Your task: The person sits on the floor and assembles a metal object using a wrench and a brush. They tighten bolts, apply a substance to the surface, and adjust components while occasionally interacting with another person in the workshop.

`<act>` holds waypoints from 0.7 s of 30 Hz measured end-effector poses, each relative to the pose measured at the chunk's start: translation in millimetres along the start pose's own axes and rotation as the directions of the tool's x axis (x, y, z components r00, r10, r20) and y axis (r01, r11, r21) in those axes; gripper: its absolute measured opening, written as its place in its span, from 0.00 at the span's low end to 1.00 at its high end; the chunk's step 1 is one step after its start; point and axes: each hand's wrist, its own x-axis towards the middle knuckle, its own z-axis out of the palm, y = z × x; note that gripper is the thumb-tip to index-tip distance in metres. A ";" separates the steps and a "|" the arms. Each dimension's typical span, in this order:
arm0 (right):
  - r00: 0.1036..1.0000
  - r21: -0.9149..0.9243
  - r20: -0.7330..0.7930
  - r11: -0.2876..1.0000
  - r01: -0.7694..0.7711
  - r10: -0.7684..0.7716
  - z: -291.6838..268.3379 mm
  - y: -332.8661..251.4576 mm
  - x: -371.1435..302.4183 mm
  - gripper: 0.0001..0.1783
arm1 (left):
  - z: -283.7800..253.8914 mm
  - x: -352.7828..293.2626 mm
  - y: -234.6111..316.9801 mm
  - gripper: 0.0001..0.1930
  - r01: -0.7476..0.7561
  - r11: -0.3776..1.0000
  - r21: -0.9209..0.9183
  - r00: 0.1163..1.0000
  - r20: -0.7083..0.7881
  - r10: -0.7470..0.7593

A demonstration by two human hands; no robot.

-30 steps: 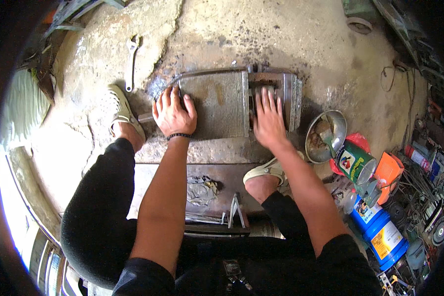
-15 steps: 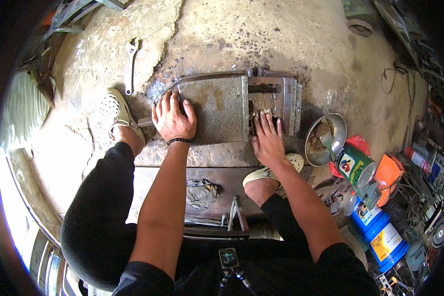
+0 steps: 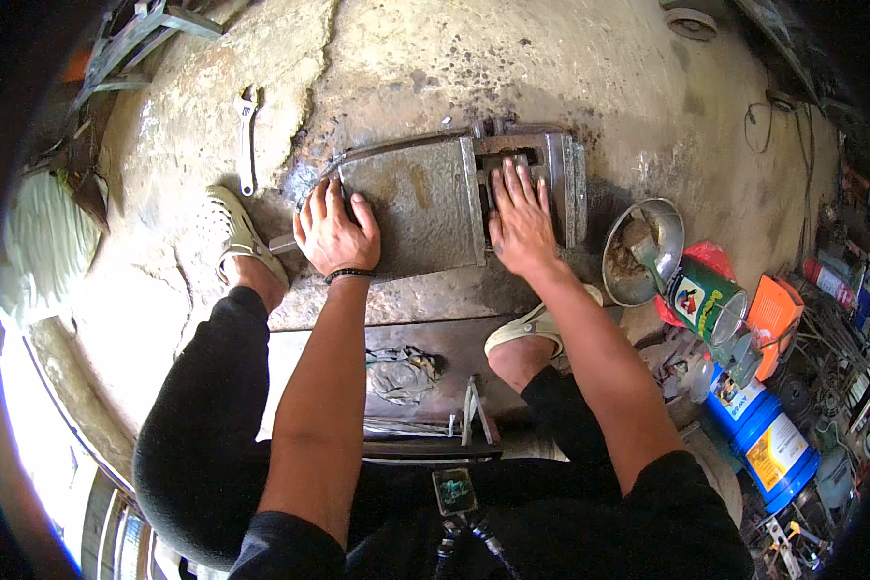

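A heavy grey metal assembly (image 3: 411, 208) lies on the floor in front of me, with a broad pitted plate on its left and a framed, recessed section (image 3: 565, 193) on its right. My left hand (image 3: 336, 229) rests with spread fingers on the plate's left end, beside a short bar that sticks out there. My right hand (image 3: 522, 217) lies flat over the recessed section, fingers stretched toward the far side. Whatever may be under its palm is hidden. Both hands look smudged.
An adjustable wrench (image 3: 247, 140) lies at the upper left. On the right stand a metal bowl (image 3: 675, 232) holding brown matter and a brush, a green can (image 3: 701, 300), an orange container (image 3: 775, 324) and blue buckets (image 3: 778, 454). A crumpled grey cloth (image 3: 401, 374) lies between my feet.
My right hand has slid away from me over the recessed section, and the pale bit seen at its fingertips is now out of sight. My left hand stays on the plate.
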 end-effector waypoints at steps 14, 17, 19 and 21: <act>0.980 -0.023 0.177 0.995 0.095 -0.090 -2.4 1.9 -38.3 0.39 | 1.7 0.3 -0.9 0.24 -0.001 1.000 -0.011 1.000 0.013 0.002; 0.986 0.021 0.119 0.993 0.117 -0.119 -11.9 3.2 -2.2 0.39 | 2.5 -3.3 0.2 0.25 0.001 1.000 -0.003 1.000 0.015 -0.001; 0.992 0.048 0.060 0.993 0.105 -0.108 -7.4 0.6 10.1 0.40 | 2.6 0.7 0.5 0.25 0.010 1.000 -0.013 1.000 0.018 -0.010; 0.978 0.036 0.180 0.994 0.102 -0.107 -5.5 1.0 -20.1 0.39 | 1.5 0.5 -0.3 0.24 0.002 1.000 -0.001 1.000 0.013 -0.002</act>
